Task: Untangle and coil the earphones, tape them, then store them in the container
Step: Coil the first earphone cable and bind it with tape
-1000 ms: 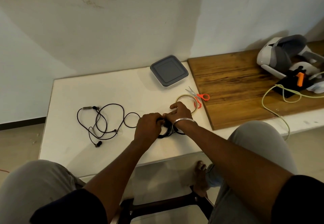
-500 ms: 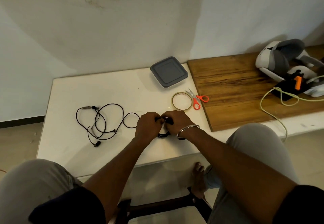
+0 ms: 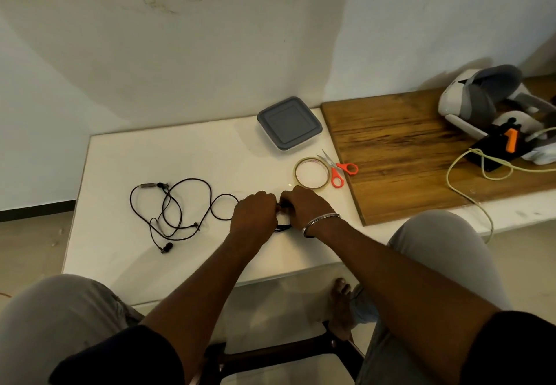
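On the white rectangular table (image 3: 180, 156) the person's two hands meet near the front edge, knuckles almost touching. The left hand (image 3: 254, 214) and the right hand (image 3: 307, 208) both have their fingers curled down around a small coiled bundle of black earphone cable (image 3: 282, 228), of which only a few dark strands show in the gap between them and below the palms. A thin silver metal bangle (image 3: 322, 222) sits on the right wrist. To the left, a loose tangle of black wired earphones (image 3: 171, 210) lies flat on the table, with one earbud at its near end and a small inline piece at its far end; one loop of it runs up to the left hand, and whether it joins the held bundle cannot be told. Just beyond the right hand lies a flat roll of clear tape (image 3: 311, 173), touching small orange-handled scissors (image 3: 338, 171) on its right. Farther back stands a square container with a grey lid (image 3: 289, 122), closed, near the wall. A brown wooden board (image 3: 406, 150) lies to the right, carrying a white and grey headset (image 3: 481, 98) and a pale yellow cord (image 3: 469, 174).
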